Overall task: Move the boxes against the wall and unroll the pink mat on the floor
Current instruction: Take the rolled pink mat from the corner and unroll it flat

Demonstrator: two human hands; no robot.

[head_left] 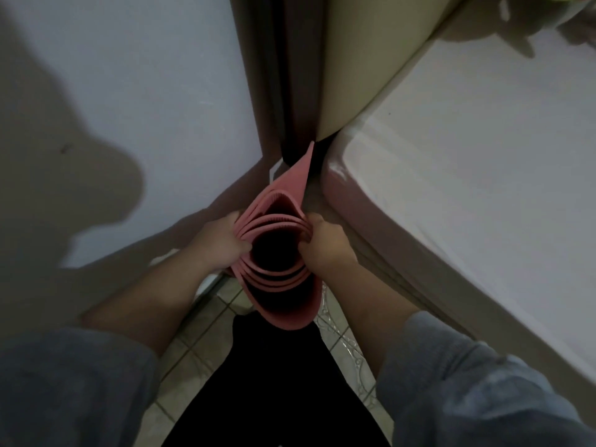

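Fingers of left hand (pixel 222 241) curled over the left rim of the pink mat (pixel 277 253), fingertips hooked inside the outer coils; closed grip, thumb not visible; fingers of right hand (pixel 325 241) pinch the right rim the same way, knuckles up, closed on the mat edge; both hands oppose each other across the open mouth of the roll.

Mat stands on end, loosely coiled, several layers showing at the top rim; loose outer flap points away toward the dark gap in the corner; lower end rests near the person's dark-clad legs, contact with floor hidden.

Surroundings: roll sits in a narrow space between a pale wall (pixel 145 91) on the left and a white-covered bed (pixel 467 175) on the right; curtain (pixel 283 75) behind; tiled floor (pixel 206 321) visible below the forearms; grey sleeves at bottom edges.

Progress, judged: mat gripped but not yet unrolled; no boxes in view, so cannot tell whether that part is done; remaining, probably, is carrying the roll to open floor and laying it out flat.
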